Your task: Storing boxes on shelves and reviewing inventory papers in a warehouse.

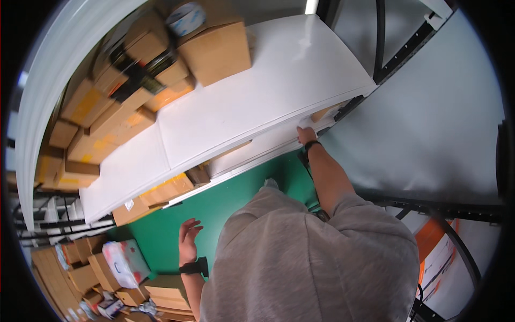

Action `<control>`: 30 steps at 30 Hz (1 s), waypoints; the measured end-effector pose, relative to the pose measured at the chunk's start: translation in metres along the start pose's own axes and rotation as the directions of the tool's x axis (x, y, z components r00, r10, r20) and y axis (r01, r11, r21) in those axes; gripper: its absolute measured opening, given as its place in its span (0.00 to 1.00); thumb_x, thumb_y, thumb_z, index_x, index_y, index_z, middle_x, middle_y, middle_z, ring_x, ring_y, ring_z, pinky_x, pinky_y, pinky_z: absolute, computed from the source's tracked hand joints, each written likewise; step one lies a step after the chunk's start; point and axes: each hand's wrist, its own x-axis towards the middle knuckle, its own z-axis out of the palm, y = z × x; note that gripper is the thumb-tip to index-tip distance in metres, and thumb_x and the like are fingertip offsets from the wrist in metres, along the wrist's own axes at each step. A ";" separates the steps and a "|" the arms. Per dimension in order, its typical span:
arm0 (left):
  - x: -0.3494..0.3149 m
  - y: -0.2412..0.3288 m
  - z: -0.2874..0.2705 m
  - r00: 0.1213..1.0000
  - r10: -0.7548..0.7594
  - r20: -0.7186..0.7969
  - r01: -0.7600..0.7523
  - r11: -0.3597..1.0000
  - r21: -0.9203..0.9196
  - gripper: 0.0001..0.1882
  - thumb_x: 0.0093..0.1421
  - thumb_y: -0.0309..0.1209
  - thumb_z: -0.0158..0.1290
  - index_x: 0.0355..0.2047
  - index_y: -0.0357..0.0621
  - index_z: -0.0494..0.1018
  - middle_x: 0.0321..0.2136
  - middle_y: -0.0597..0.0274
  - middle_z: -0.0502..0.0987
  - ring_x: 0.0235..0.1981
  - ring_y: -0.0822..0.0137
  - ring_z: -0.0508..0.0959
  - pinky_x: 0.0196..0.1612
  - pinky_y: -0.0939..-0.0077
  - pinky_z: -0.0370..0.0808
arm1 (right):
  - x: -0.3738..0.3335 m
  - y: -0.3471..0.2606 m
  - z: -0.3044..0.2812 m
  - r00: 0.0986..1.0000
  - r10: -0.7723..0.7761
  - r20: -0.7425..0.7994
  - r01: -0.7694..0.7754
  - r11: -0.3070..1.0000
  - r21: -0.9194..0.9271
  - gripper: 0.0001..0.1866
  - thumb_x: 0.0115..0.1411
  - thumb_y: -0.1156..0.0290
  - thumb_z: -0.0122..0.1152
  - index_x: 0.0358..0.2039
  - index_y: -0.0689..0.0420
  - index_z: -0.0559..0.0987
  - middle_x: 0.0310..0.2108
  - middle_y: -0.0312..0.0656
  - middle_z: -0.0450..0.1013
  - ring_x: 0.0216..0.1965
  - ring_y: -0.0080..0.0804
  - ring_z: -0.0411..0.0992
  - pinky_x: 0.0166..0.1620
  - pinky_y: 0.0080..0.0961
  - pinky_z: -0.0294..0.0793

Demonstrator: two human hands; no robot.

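My right grip (307,135) is stretched out ahead, at the gap between the upper white shelf (236,110) and the lower white shelf (263,149). The fingers are bent and the tips are small and partly lost in that gap, so from here I can't tell whether they are apart, together or clamped on something. A tan cardboard piece (322,114) sits in the gap, just beyond the right grip and a little to its right. A black band circles the wrist behind it.

My left grip (189,240) hangs well back and to the left, over the green floor (225,206), its fingers loosely curled and apart, with nothing in them. Ahead of it, a taped carton (169,192) lies on the lower shelf. To its left is a white wrapped package (124,262) with red patches, among stacked cartons.

Far ahead and left of the right grip, a large cardboard box (222,53) stands on the upper shelf, with more boxes further left. To the right of the right grip rises a pale grey panel (424,118).
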 end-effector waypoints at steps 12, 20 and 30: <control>-0.203 -0.155 -0.124 0.897 -0.029 -0.442 -0.098 0.961 -0.260 0.15 0.73 0.34 0.46 0.52 0.36 0.72 0.48 0.53 0.79 0.48 0.61 0.79 0.57 0.65 0.74 | -0.213 0.079 0.043 0.797 0.081 0.598 0.480 0.515 -0.710 0.18 0.63 0.64 0.60 0.49 0.60 0.76 0.42 0.59 0.79 0.41 0.57 0.80 0.44 0.51 0.79; -0.372 -0.218 -0.152 0.661 -0.037 -0.749 -0.258 0.927 -0.273 0.14 0.74 0.32 0.45 0.52 0.34 0.72 0.46 0.56 0.78 0.49 0.64 0.77 0.56 0.66 0.74 | -0.385 -0.078 0.225 0.671 0.025 0.741 0.244 0.936 -0.253 0.21 0.70 0.58 0.56 0.51 0.65 0.74 0.34 0.47 0.78 0.30 0.34 0.77 0.35 0.30 0.78; -0.505 -0.294 -0.109 0.241 -0.303 -0.922 -0.456 0.803 -0.383 0.14 0.74 0.32 0.44 0.53 0.36 0.72 0.46 0.57 0.77 0.46 0.68 0.77 0.56 0.68 0.73 | -0.508 -0.178 0.410 0.277 -0.012 0.961 0.682 0.707 -0.188 0.17 0.71 0.60 0.54 0.47 0.62 0.75 0.34 0.44 0.78 0.31 0.31 0.76 0.37 0.30 0.76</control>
